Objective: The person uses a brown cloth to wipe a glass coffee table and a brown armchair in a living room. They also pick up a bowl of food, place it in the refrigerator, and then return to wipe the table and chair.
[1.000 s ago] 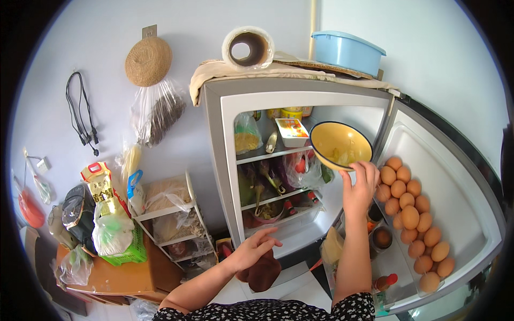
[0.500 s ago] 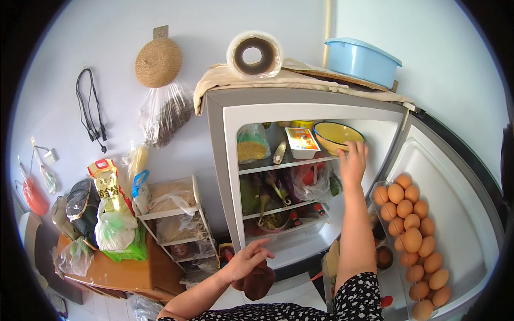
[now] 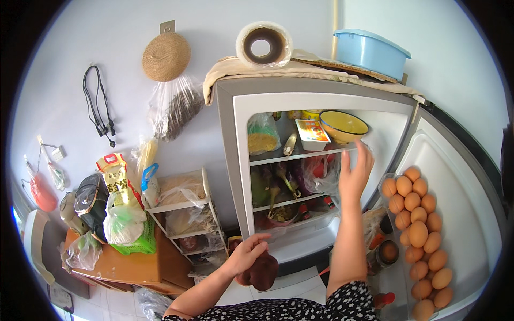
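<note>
Raised in front of the top shelf of the fridge, my right hand (image 3: 356, 168) has its fingers apart and holds nothing. Just beyond the fingertips stands a yellow bowl (image 3: 345, 124) with a dark rim, apart from the hand. Beside the bowl, to its left, is a white tub (image 3: 312, 135) with a printed lid. Lower down, in front of my body, my left hand (image 3: 247, 257) has loosely bent fingers and no visible object in its grasp. Below that hand shows a rounded dark reddish-brown thing (image 3: 263, 272), partly covered by it; its kind is unclear.
The fridge door (image 3: 460, 192) stands wide at right, with many eggs (image 3: 418, 234) and jars in its racks. Bagged vegetables fill the lower shelves. A plastic-film roll (image 3: 263, 45) and blue basin (image 3: 370, 53) sit on top. A white rack (image 3: 214, 206) and wooden cabinet (image 3: 120, 270) stand left.
My right hand has let go of the bowl's rim and drawn back and down from it. The left hand's fingers have bent a little more. The view has shifted slightly.
</note>
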The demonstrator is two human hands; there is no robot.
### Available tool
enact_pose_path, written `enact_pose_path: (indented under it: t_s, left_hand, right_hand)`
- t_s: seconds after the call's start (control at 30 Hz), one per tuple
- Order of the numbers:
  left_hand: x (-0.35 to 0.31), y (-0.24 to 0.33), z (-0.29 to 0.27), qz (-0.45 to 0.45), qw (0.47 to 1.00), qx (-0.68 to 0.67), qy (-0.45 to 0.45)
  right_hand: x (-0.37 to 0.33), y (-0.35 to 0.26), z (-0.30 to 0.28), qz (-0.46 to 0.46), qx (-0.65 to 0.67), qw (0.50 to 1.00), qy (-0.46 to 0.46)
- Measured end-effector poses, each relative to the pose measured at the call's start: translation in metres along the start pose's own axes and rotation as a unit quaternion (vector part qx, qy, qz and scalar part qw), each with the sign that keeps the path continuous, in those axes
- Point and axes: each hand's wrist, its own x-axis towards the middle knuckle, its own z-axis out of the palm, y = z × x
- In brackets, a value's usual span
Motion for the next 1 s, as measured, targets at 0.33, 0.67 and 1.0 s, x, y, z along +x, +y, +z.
enact_pose_path:
  t_s: [0.33, 0.67, 1.0]
  left_hand:
    - [-0.045, 0.038, -0.026, 0.120, 0.985, -0.118, -0.050]
    - [-0.059, -0.031, -0.045, 0.046, 0.968, 0.097, -0.227]
    - [-0.088, -0.019, 0.031, 0.034, 0.943, -0.315, 0.102]
  right_hand:
    - [-0.189, -0.107, -0.062, 0.220, 0.425, 0.635, -0.606]
    - [-0.154, -0.143, -0.146, 0.187, 0.402, 0.815, -0.373]
    - [-0.182, -0.193, -0.238, 0.163, 0.144, 0.864, -0.454]
